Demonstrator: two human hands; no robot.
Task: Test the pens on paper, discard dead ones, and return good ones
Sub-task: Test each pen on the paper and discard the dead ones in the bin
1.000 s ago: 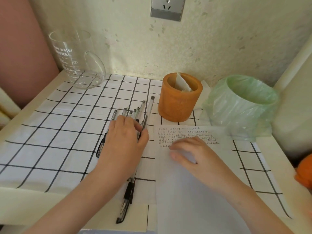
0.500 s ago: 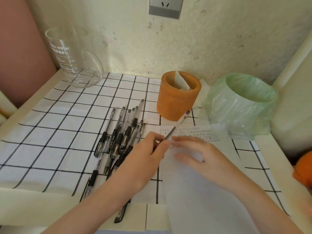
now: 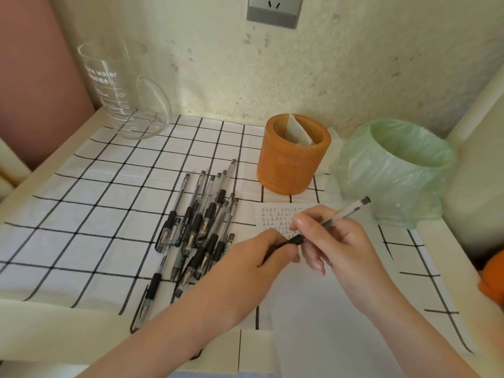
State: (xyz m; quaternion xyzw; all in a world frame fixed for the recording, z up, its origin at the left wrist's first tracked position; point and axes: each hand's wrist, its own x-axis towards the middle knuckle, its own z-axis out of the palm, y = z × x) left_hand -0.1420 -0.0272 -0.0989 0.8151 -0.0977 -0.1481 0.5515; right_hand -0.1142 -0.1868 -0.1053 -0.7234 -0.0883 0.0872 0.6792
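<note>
A clear pen (image 3: pixel 341 214) with a black grip hangs over the white paper (image 3: pixel 321 304), which bears rows of small handwritten marks at its top. My left hand (image 3: pixel 261 257) pinches the pen's black cap end, and my right hand (image 3: pixel 335 241) grips the barrel. Several black-grip pens (image 3: pixel 201 227) lie in a loose pile on the checked cloth, left of the paper. An orange pen holder (image 3: pixel 291 159) with a folded slip inside stands behind the paper. A bin lined with a green bag (image 3: pixel 395 170) sits at the right.
A glass measuring jug (image 3: pixel 122 91) stands at the back left on the checked cloth (image 3: pixel 95 200). A wall with a socket (image 3: pixel 272 9) closes the back. An orange object (image 3: pixel 493 279) shows at the right edge. A pale ledge borders the table's right side.
My left hand lifted one pen off the pile and carried it right over the paper. My right hand left the paper and took hold of the pen's barrel.
</note>
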